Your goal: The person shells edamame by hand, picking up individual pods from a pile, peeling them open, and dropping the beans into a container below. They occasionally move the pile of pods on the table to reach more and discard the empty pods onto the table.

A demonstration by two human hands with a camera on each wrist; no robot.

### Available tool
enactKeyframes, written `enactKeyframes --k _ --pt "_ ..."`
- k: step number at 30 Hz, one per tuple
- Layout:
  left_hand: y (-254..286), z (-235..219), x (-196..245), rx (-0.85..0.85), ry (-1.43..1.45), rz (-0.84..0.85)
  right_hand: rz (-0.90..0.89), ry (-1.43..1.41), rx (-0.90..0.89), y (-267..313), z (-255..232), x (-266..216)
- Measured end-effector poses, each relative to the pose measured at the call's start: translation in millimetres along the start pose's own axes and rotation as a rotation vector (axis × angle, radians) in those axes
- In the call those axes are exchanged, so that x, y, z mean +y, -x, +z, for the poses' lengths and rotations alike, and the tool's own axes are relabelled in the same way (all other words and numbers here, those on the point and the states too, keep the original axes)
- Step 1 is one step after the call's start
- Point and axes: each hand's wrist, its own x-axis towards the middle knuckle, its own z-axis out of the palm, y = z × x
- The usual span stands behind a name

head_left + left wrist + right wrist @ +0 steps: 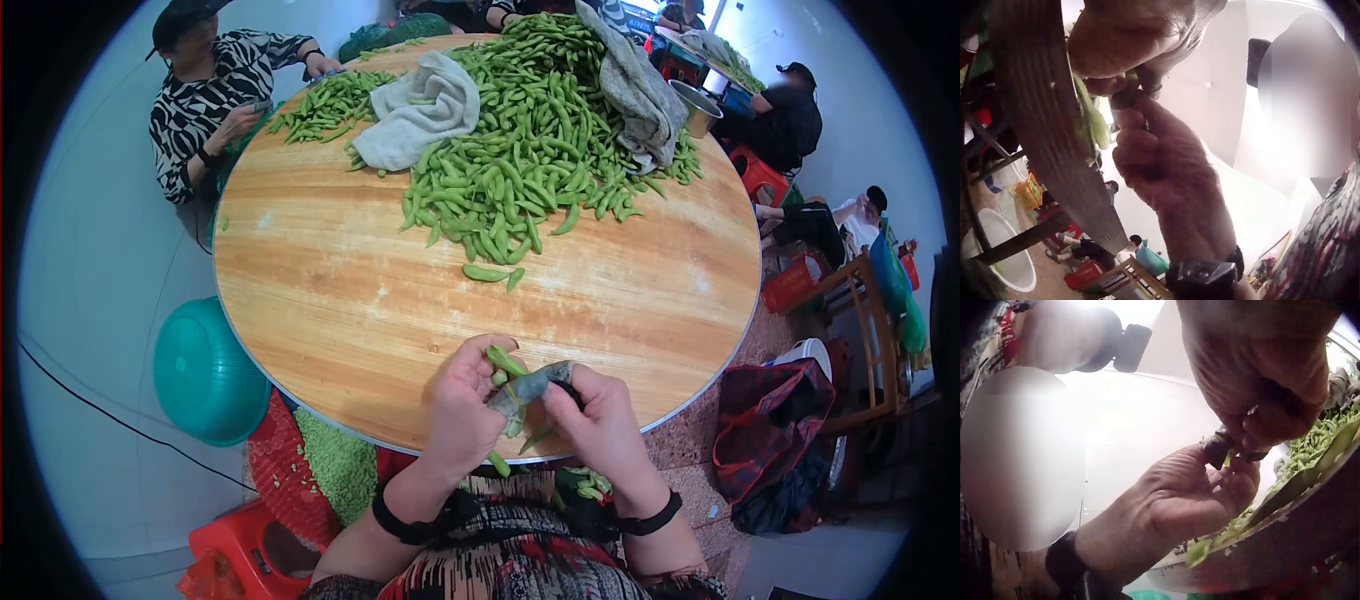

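Both hands meet over the near table edge. My left hand (467, 400) holds a green soybean pod (507, 360) in its curled fingers. My right hand (603, 415) comes in from the other side, thumb and forefinger pinching where the pod passes between the hands. A grey-green finger cover (530, 385) with a yellow band runs across the gap and hides part of the pod. In the right wrist view, dark finger covers (1216, 450) press close together with a bit of green between them. Loose pods (487, 272) lie farther in on the table.
A large heap of pods (510, 170) covers the far half of the round wooden table (330, 270), with a white cloth (425, 110) and a grey cloth (640, 100) on it. Shelled beans (340, 465) are below left, near a teal basin (205, 370). Another person (215, 90) sits at far left.
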Motion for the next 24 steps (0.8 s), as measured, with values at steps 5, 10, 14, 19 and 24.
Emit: enactKeyframes --k 5,10,14,19,24 --pt "-3 -6 13 -0.132 -0.169 0.002 0.32 -0.26 -0.192 -13 -16 4" --pt "-12 -18 23 -0.165 -0.363 -0.067 -0.145 0.386 0.069 -15 -9 3" --pt "-9 -27 17 -0.178 0.192 -0.332 -0.09 0.461 -0.081 -12 -10 -18" --pt "-5 -20 6 -0.159 0.165 -0.195 -0.176 0.553 -0.175 -15 -9 -14" --pt "-4 -25 11 -0.317 0.303 -0.237 0.387 -0.415 -0.628 -18 -24 -1"
